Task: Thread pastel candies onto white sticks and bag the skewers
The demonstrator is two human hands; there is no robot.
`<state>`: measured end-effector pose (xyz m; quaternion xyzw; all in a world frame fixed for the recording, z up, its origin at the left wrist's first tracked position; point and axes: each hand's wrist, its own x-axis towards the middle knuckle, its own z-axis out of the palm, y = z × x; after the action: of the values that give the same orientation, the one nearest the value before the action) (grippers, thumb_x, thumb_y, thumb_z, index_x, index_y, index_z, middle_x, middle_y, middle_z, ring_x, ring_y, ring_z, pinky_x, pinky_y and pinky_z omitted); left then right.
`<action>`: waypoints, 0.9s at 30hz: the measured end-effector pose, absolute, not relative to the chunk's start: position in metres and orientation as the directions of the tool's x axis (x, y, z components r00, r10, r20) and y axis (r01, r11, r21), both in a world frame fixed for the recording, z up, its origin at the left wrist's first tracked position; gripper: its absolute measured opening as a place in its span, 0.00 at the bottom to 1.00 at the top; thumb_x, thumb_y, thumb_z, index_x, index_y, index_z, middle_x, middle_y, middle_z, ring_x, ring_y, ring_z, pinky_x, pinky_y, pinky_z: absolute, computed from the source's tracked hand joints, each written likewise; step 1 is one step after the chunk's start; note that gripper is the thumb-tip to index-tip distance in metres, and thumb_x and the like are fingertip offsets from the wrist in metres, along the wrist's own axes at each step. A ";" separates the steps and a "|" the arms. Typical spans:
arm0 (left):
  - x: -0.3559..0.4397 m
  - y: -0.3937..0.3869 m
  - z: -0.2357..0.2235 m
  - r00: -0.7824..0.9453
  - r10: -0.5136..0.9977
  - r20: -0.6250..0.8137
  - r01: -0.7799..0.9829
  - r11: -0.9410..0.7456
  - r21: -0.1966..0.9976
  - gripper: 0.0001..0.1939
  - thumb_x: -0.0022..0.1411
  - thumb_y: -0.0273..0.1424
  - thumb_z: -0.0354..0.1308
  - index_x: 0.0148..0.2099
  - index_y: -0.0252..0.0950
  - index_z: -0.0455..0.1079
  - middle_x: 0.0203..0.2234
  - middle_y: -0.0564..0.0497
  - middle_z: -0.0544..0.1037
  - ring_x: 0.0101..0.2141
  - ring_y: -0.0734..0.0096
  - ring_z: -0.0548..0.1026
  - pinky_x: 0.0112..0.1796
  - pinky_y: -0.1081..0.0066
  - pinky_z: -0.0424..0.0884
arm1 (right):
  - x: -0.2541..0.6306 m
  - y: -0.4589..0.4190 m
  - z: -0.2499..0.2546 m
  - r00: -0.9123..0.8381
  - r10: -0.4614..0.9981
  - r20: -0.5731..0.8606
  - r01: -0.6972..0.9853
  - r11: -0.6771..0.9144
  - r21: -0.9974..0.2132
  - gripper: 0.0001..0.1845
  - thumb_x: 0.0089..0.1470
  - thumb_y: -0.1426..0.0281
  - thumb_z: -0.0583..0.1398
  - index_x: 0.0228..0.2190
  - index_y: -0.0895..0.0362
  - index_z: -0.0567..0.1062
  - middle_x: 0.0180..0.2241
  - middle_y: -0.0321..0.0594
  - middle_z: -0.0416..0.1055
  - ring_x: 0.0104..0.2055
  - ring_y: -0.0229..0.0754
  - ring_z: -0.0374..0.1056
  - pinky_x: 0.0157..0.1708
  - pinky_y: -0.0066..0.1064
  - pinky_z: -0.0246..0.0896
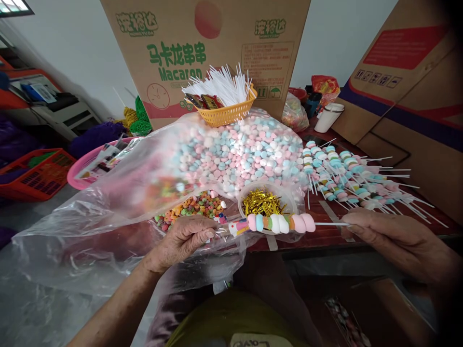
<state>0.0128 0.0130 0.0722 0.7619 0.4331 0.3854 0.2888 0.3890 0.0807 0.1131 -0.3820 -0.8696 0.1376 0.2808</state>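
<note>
A skewer of pink, blue and white marshmallows [279, 223] lies level between my hands, with a small ring-shaped piece among them. My right hand [392, 238] pinches the bare end of its white stick [331, 223]. At the other end my left hand [190, 236] is closed on a clear printed plastic wrapper [238, 226], which reaches the first marshmallow; whether it surrounds the tip I cannot tell. Just behind the skewer is a round clear tub of gold twist ties [263, 202]. Coloured cereal rings [193, 208] lie in plastic beside my left hand.
A big clear bag of loose marshmallows [231, 154] covers the table's middle. Finished-looking skewers [343, 173] are piled at the right. Behind stand an orange basket of white sticks [224, 115] and a large carton [173, 29]. A pink basin [81, 168] sits left, a white cup [328, 119] back right.
</note>
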 end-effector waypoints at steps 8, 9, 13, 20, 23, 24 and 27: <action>0.010 0.010 0.077 0.340 0.915 0.216 0.361 -0.339 0.869 0.18 0.62 0.41 0.52 0.35 0.33 0.76 0.25 0.46 0.78 0.28 0.69 0.75 0.32 0.72 0.72 | 0.402 0.084 0.108 -0.564 0.777 0.278 0.532 0.600 -0.598 0.14 0.57 0.62 0.53 0.25 0.52 0.71 0.20 0.35 0.67 0.22 0.36 0.65 0.23 0.24 0.61; 0.010 0.009 0.077 0.338 0.917 0.212 0.357 -0.333 0.873 0.18 0.62 0.42 0.52 0.35 0.32 0.75 0.25 0.47 0.78 0.27 0.70 0.75 0.31 0.72 0.71 | 0.401 0.084 0.108 -0.560 0.778 0.286 0.530 0.601 -0.598 0.14 0.57 0.61 0.53 0.24 0.52 0.71 0.20 0.36 0.67 0.21 0.36 0.64 0.22 0.24 0.61; 0.013 0.010 0.078 0.296 0.930 0.219 0.339 -0.316 0.886 0.18 0.63 0.40 0.52 0.30 0.32 0.74 0.23 0.48 0.76 0.24 0.73 0.73 0.28 0.75 0.69 | 0.393 0.081 0.110 -0.574 0.739 0.353 0.503 0.658 -0.560 0.13 0.57 0.61 0.53 0.25 0.50 0.72 0.20 0.35 0.69 0.21 0.37 0.66 0.22 0.24 0.62; 0.012 0.011 0.074 0.283 0.920 0.271 0.328 -0.359 0.874 0.16 0.63 0.35 0.51 0.29 0.33 0.75 0.25 0.48 0.78 0.25 0.74 0.74 0.29 0.76 0.69 | 0.391 0.076 0.106 -0.616 0.698 0.365 0.503 0.706 -0.499 0.08 0.57 0.66 0.53 0.30 0.47 0.72 0.24 0.32 0.71 0.25 0.38 0.69 0.24 0.26 0.65; 0.009 0.011 0.070 0.247 0.936 0.250 0.353 -0.327 0.877 0.16 0.63 0.37 0.51 0.32 0.33 0.76 0.26 0.47 0.79 0.26 0.72 0.74 0.30 0.75 0.70 | 0.390 0.074 0.106 -0.622 0.669 0.406 0.474 0.735 -0.485 0.08 0.57 0.66 0.52 0.31 0.44 0.71 0.24 0.31 0.72 0.25 0.40 0.70 0.25 0.27 0.67; 0.009 0.011 0.069 0.245 0.937 0.247 0.355 -0.324 0.877 0.16 0.63 0.37 0.51 0.33 0.33 0.76 0.26 0.47 0.79 0.26 0.72 0.74 0.30 0.74 0.71 | 0.390 0.074 0.106 -0.628 0.663 0.408 0.471 0.741 -0.479 0.08 0.56 0.66 0.52 0.32 0.44 0.71 0.24 0.31 0.72 0.25 0.40 0.70 0.25 0.28 0.67; 0.009 0.011 0.071 0.277 0.923 0.267 0.359 -0.357 0.862 0.14 0.63 0.34 0.52 0.36 0.33 0.76 0.26 0.47 0.79 0.26 0.72 0.75 0.32 0.74 0.71 | 0.391 0.075 0.105 -0.665 0.653 0.362 0.463 0.740 -0.488 0.08 0.57 0.67 0.52 0.30 0.46 0.70 0.23 0.32 0.70 0.24 0.40 0.69 0.23 0.28 0.66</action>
<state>0.0089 0.0112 0.0713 0.7185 0.4460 0.4029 0.3500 0.3911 0.0753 0.1053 -0.3119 -0.8945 0.1802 0.2649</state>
